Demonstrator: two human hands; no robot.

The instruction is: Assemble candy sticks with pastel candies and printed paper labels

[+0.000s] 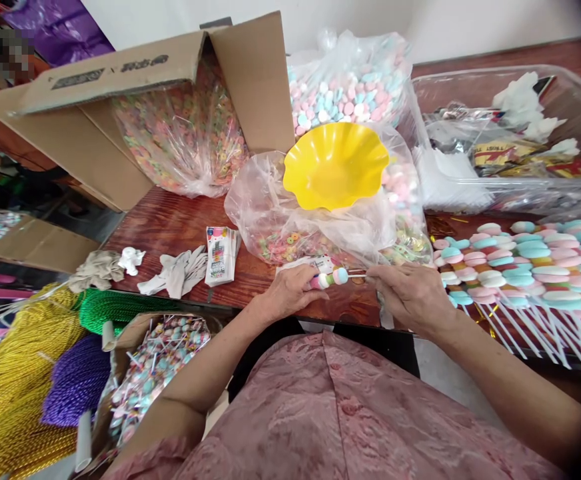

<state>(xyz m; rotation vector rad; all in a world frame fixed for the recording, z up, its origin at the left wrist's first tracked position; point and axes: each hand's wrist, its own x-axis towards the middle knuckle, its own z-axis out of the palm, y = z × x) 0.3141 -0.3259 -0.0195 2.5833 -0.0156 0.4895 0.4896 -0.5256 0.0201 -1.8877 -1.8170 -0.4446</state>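
Close to the table's front edge, my left hand (295, 290) is closed around one end of a short row of candies (329, 278), in white, green and pale blue. My right hand (410, 297) pinches a thin stick (358, 273) that points toward the pale blue end of the row. Whether the stick's tip enters the candies cannot be made out. Just beyond my hands lies an open plastic bag of ring candies (295, 245), with a yellow wavy-rimmed bowl (335, 167) resting on the bags behind it. Finished-looking candy skewers (530, 263) with white sticks lie to the right.
A cardboard box (255, 80) holds a bag of ring candies (185, 140). Pastel candies (345, 93) fill another bag. Right: a clear tub (520, 180) of packets. Left: printed cards (222, 257), gloves (178, 272), a box of lollipops (160, 367) and yellow cord bundles (25, 360).
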